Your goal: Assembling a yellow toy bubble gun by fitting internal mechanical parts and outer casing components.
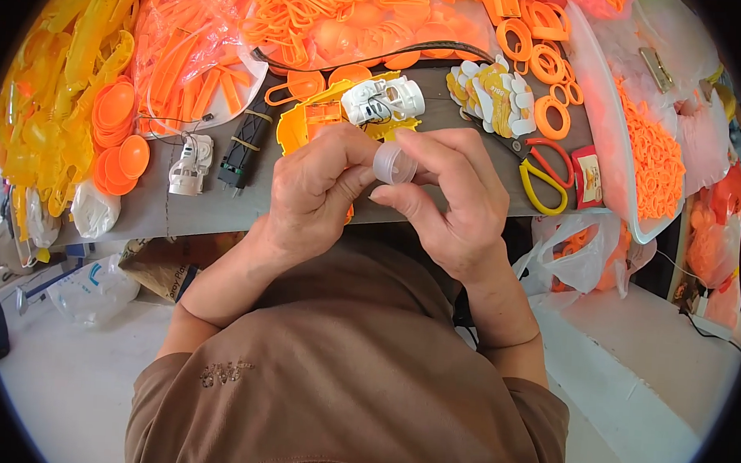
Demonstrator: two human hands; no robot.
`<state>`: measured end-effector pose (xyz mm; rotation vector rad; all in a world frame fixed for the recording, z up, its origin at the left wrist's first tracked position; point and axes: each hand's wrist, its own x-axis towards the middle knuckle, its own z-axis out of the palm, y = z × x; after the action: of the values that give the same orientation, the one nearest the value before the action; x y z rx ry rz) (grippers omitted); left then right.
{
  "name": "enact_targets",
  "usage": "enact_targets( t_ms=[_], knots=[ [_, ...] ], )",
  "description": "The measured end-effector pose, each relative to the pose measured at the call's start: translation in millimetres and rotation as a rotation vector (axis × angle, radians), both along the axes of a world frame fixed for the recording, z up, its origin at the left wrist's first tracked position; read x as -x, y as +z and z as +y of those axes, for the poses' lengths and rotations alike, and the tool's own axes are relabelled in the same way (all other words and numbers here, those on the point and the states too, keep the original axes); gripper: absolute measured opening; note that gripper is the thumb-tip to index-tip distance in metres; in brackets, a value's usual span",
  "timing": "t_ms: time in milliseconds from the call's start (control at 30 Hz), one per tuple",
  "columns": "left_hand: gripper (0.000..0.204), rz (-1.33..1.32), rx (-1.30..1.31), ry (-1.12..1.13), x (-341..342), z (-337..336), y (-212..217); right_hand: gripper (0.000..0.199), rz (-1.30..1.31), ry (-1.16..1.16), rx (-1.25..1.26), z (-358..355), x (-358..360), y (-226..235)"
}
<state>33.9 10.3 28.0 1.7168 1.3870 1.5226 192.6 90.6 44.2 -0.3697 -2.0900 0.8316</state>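
Note:
Between my two hands, just over the near edge of the grey table, is a small clear plastic cylinder [394, 164], its round opening facing me. My left hand [312, 191] is closed, thumb and fingers pinching its left side. The curled fingers of my right hand [460, 194] grip its right side, with the thumb below. Right behind my hands lies a yellow toy shell [292, 133] with an orange piece in it. On that shell rests a white plastic mechanism [384, 101] with thin wires.
Left of my hands lie a second white mechanism [191, 165] and a black case [246, 148]. To the right are red-and-yellow-handled scissors [545, 178], stacked stickers [493, 97] and orange rings [552, 117]. Yellow parts [77, 65], bagged orange parts [192, 46] and a bin [613, 160] surround them.

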Motion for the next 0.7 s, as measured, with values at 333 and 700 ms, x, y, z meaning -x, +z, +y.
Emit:
enact_targets(
  t_ms=[333,700],
  knots=[
    [0.040,0.229,-0.047,-0.074,6.2,5.6,18.9,0.019,0.028,0.072,0.204,-7.5,-13.4,8.5],
    [0.041,0.181,0.017,-0.238,5.6,6.6,10.0,0.025,-0.213,0.108,-0.344,1.5,-22.8,-0.1]
  ],
)
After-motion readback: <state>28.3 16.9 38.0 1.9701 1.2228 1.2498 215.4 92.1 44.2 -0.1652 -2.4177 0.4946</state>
